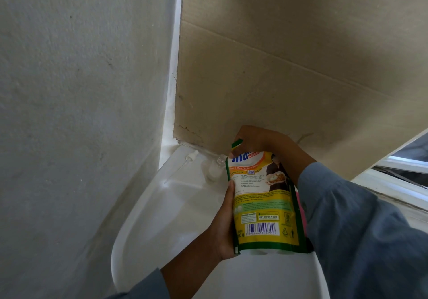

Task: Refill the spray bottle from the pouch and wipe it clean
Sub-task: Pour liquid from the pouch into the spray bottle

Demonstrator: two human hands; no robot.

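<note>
- A yellow-and-green printed plastic refill pouch (264,203) is held upright above a white plastic table (162,206), its back panel with barcode facing the camera.
- The left hand (223,226) grasps the pouch along its lower left edge, thumb lying up the front of that edge, the other fingers hidden behind the pouch.
- The right hand (257,140) pinches the pouch's top left corner, where a small green torn strip (236,143) sticks up just above the fingertips.
- Both arms wear grey-blue long sleeves (361,224).
- A small clear plastic spray bottle (216,167) stands on the table just left of the pouch's upper part, its neck open and uncapped; I cannot tell whether there is any liquid in it.
- Its white spray head with a thin dip tube (188,159) lies flat on the table farther left of the pouch, apart from the bottle.
- A sliver of pink (301,208) shows behind the pouch's right edge; what it is cannot be told.
- A brown corrugated cardboard sheet (289,66) stands behind the pouch.
- A rough white plaster wall (81,90) rises to the left of the pouch.
</note>
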